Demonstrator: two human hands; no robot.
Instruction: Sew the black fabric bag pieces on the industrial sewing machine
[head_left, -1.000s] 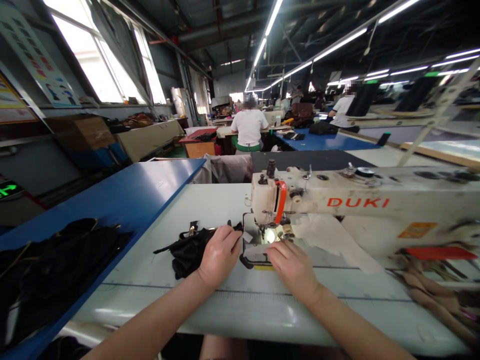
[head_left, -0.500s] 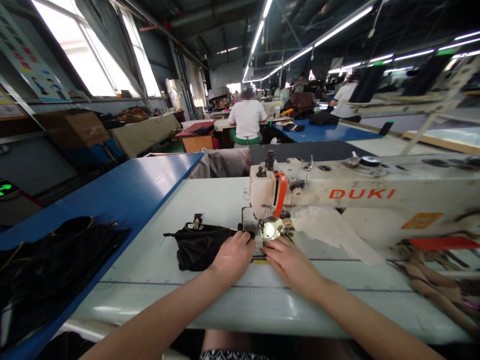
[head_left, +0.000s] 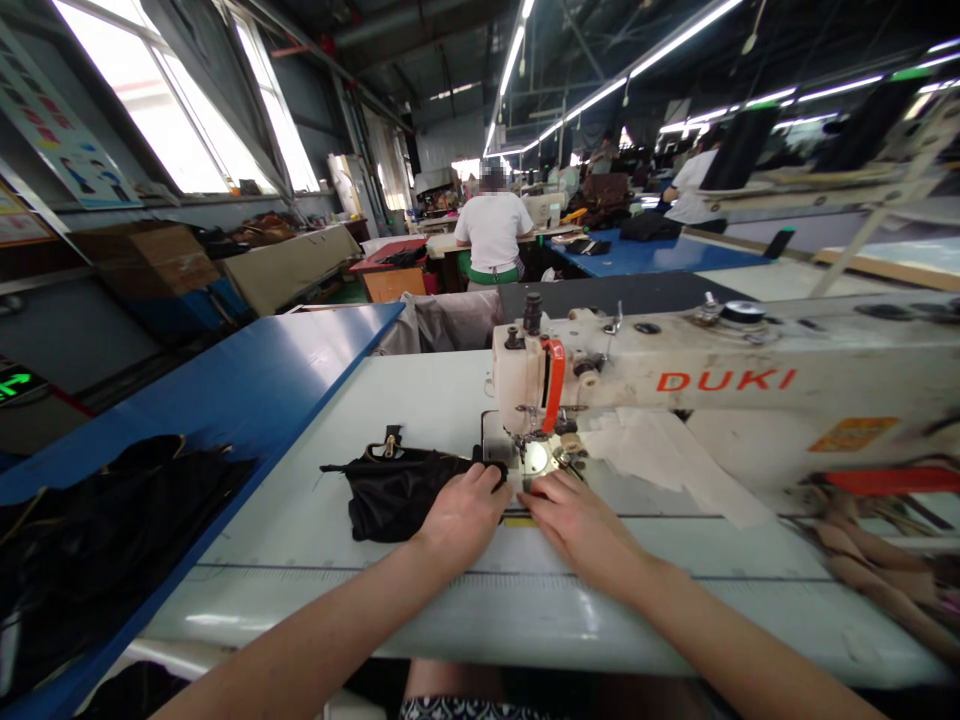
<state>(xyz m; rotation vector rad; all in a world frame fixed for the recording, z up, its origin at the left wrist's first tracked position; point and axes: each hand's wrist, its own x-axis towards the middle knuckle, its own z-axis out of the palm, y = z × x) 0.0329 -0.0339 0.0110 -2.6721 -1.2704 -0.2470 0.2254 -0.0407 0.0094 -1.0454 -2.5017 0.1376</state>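
A black fabric piece with a gold-toned zipper [head_left: 394,490] lies on the pale sewing table, left of the needle. My left hand [head_left: 469,510] is closed on its right end, fingers curled over the dark cloth beside the presser foot. My right hand [head_left: 570,515] rests just right of there, fingers bent and pressed together by the lit needle plate [head_left: 535,459]. What its fingertips hold, if anything, is hidden. Above both hands stands the head of a white sewing machine [head_left: 517,385] with an orange lever guard [head_left: 553,385].
A blue table [head_left: 300,350] at left carries a heap of black cloth [head_left: 112,530]. White sheet material [head_left: 675,460] lies under the machine arm. A ruler strip [head_left: 337,577] runs along the front edge. Ahead, a person in a white shirt [head_left: 493,235] sits at another table.
The view has shifted slightly, so the machine head appears a little further left. Both hands and the black piece keep nearly the same places relative to the needle.
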